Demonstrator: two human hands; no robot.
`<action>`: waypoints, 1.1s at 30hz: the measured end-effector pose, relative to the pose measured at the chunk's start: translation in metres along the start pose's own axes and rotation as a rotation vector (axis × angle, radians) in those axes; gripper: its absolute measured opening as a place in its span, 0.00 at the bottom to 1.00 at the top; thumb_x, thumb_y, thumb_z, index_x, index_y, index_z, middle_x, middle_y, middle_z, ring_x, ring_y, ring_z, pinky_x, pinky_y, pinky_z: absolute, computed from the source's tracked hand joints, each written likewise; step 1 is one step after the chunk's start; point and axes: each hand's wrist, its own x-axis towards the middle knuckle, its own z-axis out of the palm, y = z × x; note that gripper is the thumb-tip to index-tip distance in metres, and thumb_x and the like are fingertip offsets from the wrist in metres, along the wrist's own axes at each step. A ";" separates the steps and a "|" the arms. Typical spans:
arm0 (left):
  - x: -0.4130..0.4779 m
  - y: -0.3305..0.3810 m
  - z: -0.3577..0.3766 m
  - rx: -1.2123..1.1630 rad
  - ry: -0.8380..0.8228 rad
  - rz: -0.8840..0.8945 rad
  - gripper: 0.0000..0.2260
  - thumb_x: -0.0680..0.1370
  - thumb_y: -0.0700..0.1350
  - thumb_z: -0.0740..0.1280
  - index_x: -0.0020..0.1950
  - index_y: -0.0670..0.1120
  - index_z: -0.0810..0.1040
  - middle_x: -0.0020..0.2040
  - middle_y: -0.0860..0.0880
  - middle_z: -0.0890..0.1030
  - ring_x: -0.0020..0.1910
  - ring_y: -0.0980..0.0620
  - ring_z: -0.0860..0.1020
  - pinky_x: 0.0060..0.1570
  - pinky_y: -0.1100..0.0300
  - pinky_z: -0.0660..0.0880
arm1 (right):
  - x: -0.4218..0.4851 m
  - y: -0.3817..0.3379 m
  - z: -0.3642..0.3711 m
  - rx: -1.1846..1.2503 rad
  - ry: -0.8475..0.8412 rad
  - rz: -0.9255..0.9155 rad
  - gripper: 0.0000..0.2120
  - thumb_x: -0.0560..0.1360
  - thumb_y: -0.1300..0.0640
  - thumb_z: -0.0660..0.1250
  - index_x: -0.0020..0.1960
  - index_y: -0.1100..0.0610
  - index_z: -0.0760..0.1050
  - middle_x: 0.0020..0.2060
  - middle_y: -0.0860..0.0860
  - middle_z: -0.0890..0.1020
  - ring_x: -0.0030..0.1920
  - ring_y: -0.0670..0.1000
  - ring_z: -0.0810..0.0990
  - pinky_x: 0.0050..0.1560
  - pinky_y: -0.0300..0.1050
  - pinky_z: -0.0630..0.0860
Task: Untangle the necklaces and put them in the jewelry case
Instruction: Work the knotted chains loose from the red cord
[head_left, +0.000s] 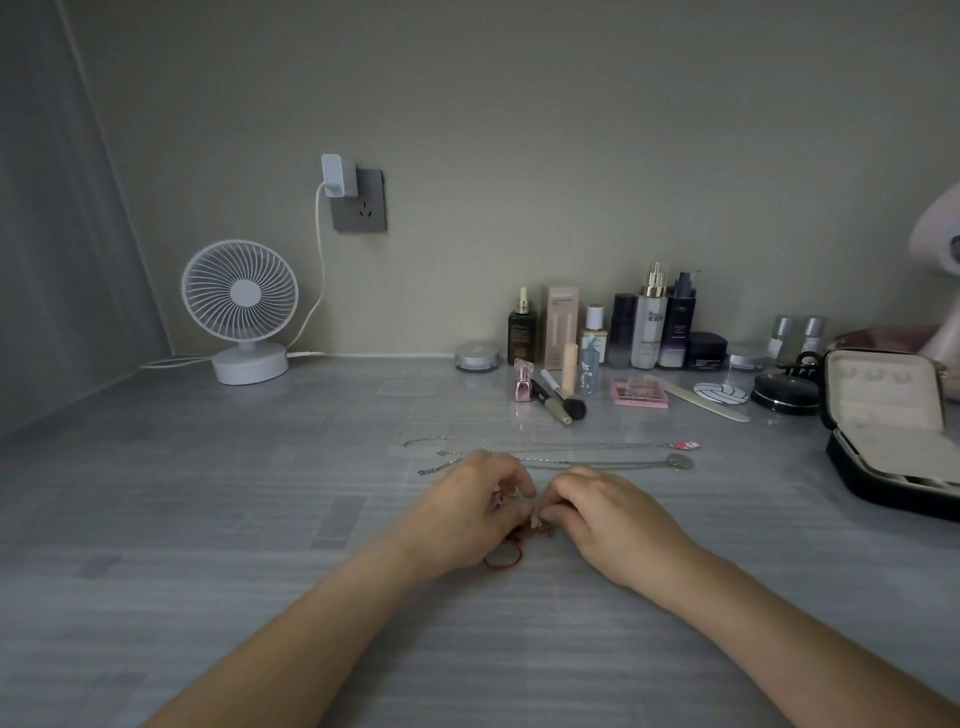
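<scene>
Left hand (470, 512) and right hand (605, 512) both pinch a red necklace (503, 557) mid-tabletop (208, 493) (two chains (545, 452) lie just behind).

Dim grey light, edges bowed, perhaps slightly soft

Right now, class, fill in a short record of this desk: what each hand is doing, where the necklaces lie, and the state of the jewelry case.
left hand: pinches the red-cord necklace
right hand: pinches the same necklace
laid straight beyond the hands: chain with pink pendant; chain with round pendant
jewelry case: open, on the right
</scene>
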 end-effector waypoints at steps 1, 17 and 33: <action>0.000 0.001 0.000 0.011 -0.017 0.016 0.04 0.75 0.45 0.67 0.49 0.49 0.78 0.46 0.53 0.72 0.44 0.57 0.70 0.47 0.65 0.68 | 0.000 0.000 0.000 0.000 0.017 -0.002 0.08 0.77 0.52 0.60 0.51 0.53 0.76 0.51 0.48 0.77 0.53 0.51 0.76 0.52 0.49 0.73; 0.003 -0.002 0.001 -0.098 0.063 -0.042 0.08 0.74 0.44 0.67 0.37 0.56 0.78 0.35 0.58 0.78 0.35 0.61 0.73 0.42 0.64 0.73 | -0.003 -0.005 -0.007 -0.103 0.026 -0.009 0.08 0.79 0.53 0.58 0.53 0.52 0.75 0.52 0.46 0.76 0.53 0.49 0.76 0.49 0.46 0.73; 0.003 0.001 0.008 -0.182 0.077 -0.038 0.02 0.73 0.49 0.68 0.41 0.54 0.78 0.42 0.56 0.79 0.43 0.56 0.76 0.40 0.67 0.71 | 0.000 -0.005 -0.010 0.224 0.189 0.095 0.06 0.76 0.54 0.63 0.40 0.52 0.74 0.32 0.44 0.75 0.34 0.43 0.72 0.36 0.39 0.68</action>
